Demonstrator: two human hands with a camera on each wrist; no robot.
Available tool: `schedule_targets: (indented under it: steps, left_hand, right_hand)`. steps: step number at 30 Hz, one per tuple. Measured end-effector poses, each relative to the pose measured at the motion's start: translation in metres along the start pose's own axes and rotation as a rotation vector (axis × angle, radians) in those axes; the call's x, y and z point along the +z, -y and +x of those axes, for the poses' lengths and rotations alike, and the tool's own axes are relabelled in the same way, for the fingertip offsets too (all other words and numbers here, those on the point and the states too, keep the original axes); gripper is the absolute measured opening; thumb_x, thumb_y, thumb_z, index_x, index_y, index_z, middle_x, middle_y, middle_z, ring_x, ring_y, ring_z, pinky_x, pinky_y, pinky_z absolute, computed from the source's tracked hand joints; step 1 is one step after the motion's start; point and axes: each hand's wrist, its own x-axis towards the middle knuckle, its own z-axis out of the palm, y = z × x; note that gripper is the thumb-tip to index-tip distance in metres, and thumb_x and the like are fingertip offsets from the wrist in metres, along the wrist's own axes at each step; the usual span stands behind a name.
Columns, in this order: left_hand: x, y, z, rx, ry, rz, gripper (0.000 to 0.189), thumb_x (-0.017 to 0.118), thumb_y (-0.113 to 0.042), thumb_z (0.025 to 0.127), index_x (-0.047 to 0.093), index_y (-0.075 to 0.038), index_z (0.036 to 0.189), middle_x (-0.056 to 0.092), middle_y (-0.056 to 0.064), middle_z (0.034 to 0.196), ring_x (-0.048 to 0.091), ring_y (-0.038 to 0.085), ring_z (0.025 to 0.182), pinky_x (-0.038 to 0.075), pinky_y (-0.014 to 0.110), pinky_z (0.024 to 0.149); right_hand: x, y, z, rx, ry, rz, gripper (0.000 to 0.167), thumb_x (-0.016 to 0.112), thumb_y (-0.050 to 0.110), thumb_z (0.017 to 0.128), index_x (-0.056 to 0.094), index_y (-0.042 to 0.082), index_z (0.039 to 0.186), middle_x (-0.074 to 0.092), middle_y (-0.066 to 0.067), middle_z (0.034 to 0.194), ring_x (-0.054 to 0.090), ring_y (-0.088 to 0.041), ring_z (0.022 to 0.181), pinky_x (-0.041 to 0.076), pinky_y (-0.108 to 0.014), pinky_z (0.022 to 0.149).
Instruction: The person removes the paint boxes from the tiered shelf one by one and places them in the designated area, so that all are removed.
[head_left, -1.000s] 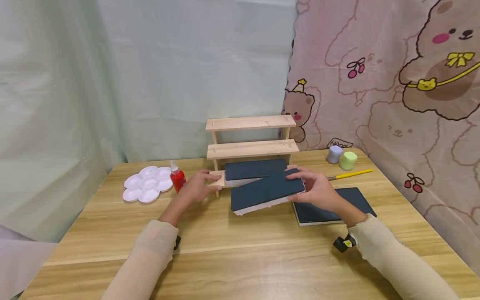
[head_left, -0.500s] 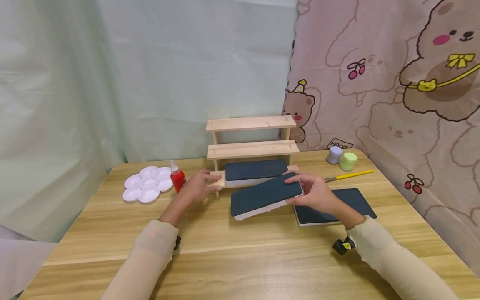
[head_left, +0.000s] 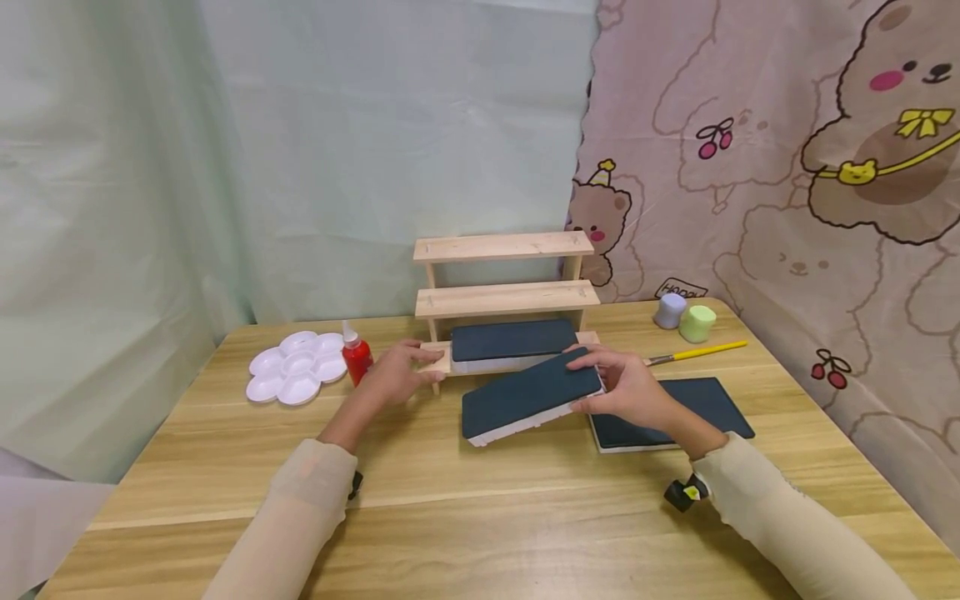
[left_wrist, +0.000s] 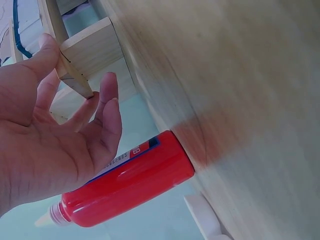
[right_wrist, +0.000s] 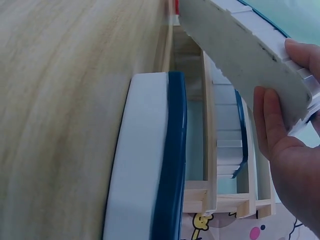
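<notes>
My left hand grips the left end of the lowest shelf of a three-step wooden rack, thumb above and fingers below. In the left wrist view a red squeeze bottle stands right beside that hand. My right hand holds the right end of a white box with a dark blue lid, thumb under it and fingers on top in the head view. The box is tilted in front of the rack, its pale underside showing in the right wrist view. A similar box sits on the lowest shelf.
A larger white box with a dark blue lid lies on the table under the right forearm. Behind it are a yellow-handled paintbrush, a green jar and a purple jar. A white flower-shaped palette lies at the left.
My right hand and the held box have moved slightly down and nearer to me, uncovering more of the box on the shelf. My left hand stays on the rack.
</notes>
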Motion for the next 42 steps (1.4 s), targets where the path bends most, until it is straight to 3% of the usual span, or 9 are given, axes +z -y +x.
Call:
schedule_targets:
  steps: [4, 11, 21, 30, 34, 37, 42]
  left_hand:
    - [0.0005, 0.0006, 0.0004, -0.007, 0.003, -0.008, 0.053, 0.074, -0.034, 0.089, 0.059, -0.023, 0.139, 0.038, 0.021, 0.154, 0.035, 0.044, 0.14, 0.041, 0.056, 0.106]
    - [-0.0002, 0.0004, 0.0017, -0.01, 0.006, -0.011, 0.053, 0.074, -0.033, 0.089, 0.059, -0.022, 0.139, 0.038, 0.022, 0.154, 0.035, 0.044, 0.14, 0.041, 0.055, 0.106]
    - [-0.0003, -0.001, -0.0001, -0.017, 0.006, -0.024, 0.052, 0.075, -0.032, 0.089, 0.06, -0.022, 0.138, 0.037, 0.021, 0.154, 0.035, 0.044, 0.14, 0.042, 0.054, 0.106]
    - [0.0011, 0.0, 0.0006, -0.007, 0.003, -0.02, 0.051, 0.075, -0.03, 0.089, 0.061, -0.022, 0.138, 0.038, 0.021, 0.154, 0.035, 0.043, 0.141, 0.04, 0.055, 0.107]
    - [0.0007, -0.0013, 0.0003, -0.017, 0.007, -0.022, 0.051, 0.075, -0.031, 0.089, 0.061, -0.023, 0.138, 0.037, 0.02, 0.154, 0.035, 0.043, 0.141, 0.04, 0.055, 0.107]
    - [0.0, -0.0019, 0.0004, -0.023, 0.011, -0.022, 0.052, 0.075, -0.032, 0.089, 0.06, -0.023, 0.138, 0.037, 0.02, 0.155, 0.034, 0.044, 0.141, 0.039, 0.057, 0.108]
    - [-0.0005, -0.0021, 0.0008, -0.029, 0.011, -0.029, 0.052, 0.076, -0.032, 0.088, 0.061, -0.023, 0.137, 0.038, 0.02, 0.154, 0.034, 0.044, 0.141, 0.037, 0.059, 0.108]
  right_hand:
    - [0.001, -0.0024, 0.0009, -0.013, 0.03, 0.085, 0.053, 0.08, -0.012, 0.073, 0.06, -0.012, 0.122, 0.038, -0.028, 0.149, 0.068, -0.014, 0.104, 0.059, -0.03, 0.079]
    - [0.0023, -0.0069, 0.0032, -0.048, 0.045, 0.098, 0.054, 0.079, -0.014, 0.073, 0.059, -0.014, 0.123, 0.039, -0.029, 0.146, 0.066, -0.016, 0.104, 0.059, -0.031, 0.08]
    - [0.0049, -0.0057, 0.0034, -0.024, 0.028, 0.053, 0.052, 0.081, -0.011, 0.072, 0.062, -0.01, 0.12, 0.041, -0.027, 0.146, 0.066, -0.013, 0.096, 0.059, -0.026, 0.075]
    - [0.007, -0.0052, 0.0032, 0.018, 0.033, 0.079, 0.056, 0.08, -0.012, 0.072, 0.06, -0.011, 0.124, 0.039, -0.027, 0.148, 0.068, -0.013, 0.102, 0.059, -0.029, 0.078]
    - [0.005, -0.0067, 0.0025, 0.009, 0.038, 0.032, 0.058, 0.081, -0.01, 0.073, 0.06, -0.009, 0.127, 0.042, -0.027, 0.147, 0.066, -0.008, 0.087, 0.055, -0.021, 0.066]
    - [0.0035, -0.0078, 0.0018, 0.0, 0.053, -0.016, 0.06, 0.082, -0.007, 0.075, 0.059, -0.007, 0.13, 0.044, -0.026, 0.146, 0.058, -0.008, 0.07, 0.046, -0.018, 0.055]
    - [0.002, -0.0099, -0.0004, 0.024, 0.075, -0.051, 0.062, 0.081, -0.005, 0.075, 0.057, -0.005, 0.133, 0.04, -0.026, 0.148, 0.056, -0.01, 0.063, 0.045, -0.019, 0.054]
